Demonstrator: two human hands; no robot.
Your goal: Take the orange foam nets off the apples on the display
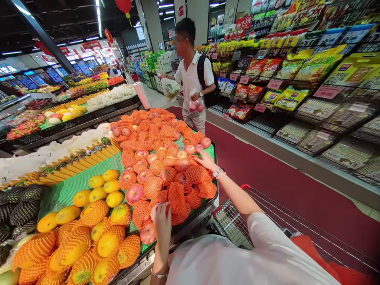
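My right hand (207, 161) reaches over the far right part of the apple pile. Its fingers are stretched out and apart beside a bare red apple (190, 149), and I cannot tell whether they touch one. At the near edge of the pile is my left hand (162, 217), its fingers bent and closed; what they hold, if anything, is hidden. Close to it stands an orange foam net (177, 198), and a red apple (147, 232) lies just left of the wrist. Many apples around both hands sit in orange foam nets, with several bare ones among them.
Yellow melon-like fruits (105, 243), some netted, lie left of the apples on a green mat (67, 180). A shopping cart (234, 221) stands at my right. Beyond the display, a person (192, 75) carries plastic bags. Snack shelves (291, 99) line the right side.
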